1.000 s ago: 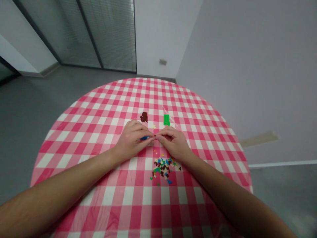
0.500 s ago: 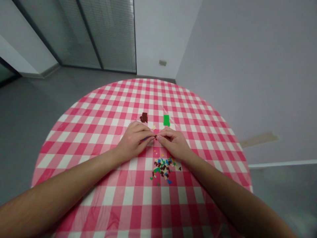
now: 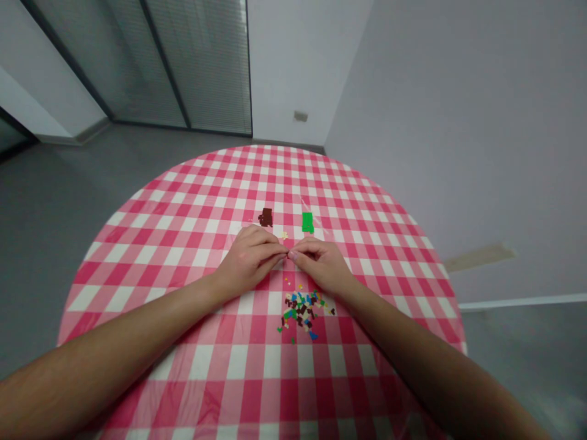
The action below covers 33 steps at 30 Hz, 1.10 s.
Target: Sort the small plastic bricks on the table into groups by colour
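- Head view: left hand [image 3: 251, 253] and right hand [image 3: 323, 261] met fingertip to fingertip, both pinched on a small piece [image 3: 288, 254], nearly hidden; kind unclear.
- Risk, my judgement: so slight a hold might have slipped, dropping it onto the checked tablecloth [image 3: 183, 379].
- Loose bits [image 3: 300, 310] lay near the right hand; a sweeping wrist could have scattered them.
- Beyond the fingers: cream bit [image 3: 285, 235], brown block [image 3: 266, 217], green block [image 3: 307, 222].

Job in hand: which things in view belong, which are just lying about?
Likely belong:
left hand, right hand
small piece, barely visible between them
loose pieces
brown block
green block

Just about:
checked tablecloth
wall plate
glass partition
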Each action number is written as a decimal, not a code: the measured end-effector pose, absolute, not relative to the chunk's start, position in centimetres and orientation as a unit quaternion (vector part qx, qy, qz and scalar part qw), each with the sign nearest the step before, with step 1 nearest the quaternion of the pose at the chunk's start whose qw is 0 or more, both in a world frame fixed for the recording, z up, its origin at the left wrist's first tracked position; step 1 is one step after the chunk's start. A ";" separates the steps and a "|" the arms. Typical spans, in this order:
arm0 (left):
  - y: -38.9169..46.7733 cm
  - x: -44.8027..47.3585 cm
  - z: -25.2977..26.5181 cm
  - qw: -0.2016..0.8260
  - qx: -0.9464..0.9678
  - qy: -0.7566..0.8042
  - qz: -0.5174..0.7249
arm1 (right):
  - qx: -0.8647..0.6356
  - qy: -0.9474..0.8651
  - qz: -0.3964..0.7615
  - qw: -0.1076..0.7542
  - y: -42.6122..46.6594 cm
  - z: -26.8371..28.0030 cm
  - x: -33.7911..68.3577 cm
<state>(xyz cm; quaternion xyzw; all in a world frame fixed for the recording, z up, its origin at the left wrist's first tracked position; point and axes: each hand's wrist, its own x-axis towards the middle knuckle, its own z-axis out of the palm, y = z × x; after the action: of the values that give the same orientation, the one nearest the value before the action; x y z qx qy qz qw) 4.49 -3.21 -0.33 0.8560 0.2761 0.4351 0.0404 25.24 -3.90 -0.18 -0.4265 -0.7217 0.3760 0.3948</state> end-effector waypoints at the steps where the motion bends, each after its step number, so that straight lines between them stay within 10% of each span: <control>1: -3.2 4.5 -0.3 0.038 0.852 0.283 0.439 | -0.428 -0.722 0.371 0.397 -3.9 -0.3 25.3; 33: 2.7 0.6 -1.6 0.092 0.737 0.554 0.375 | -0.478 -0.709 0.293 0.428 -3.9 -0.5 25.0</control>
<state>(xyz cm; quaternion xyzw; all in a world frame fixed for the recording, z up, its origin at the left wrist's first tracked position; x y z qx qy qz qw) 0.60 2.70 -1.56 0.7371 0.5544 0.3752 0.0920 24.96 -3.85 -0.53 -0.4777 -0.7089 0.2930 0.4282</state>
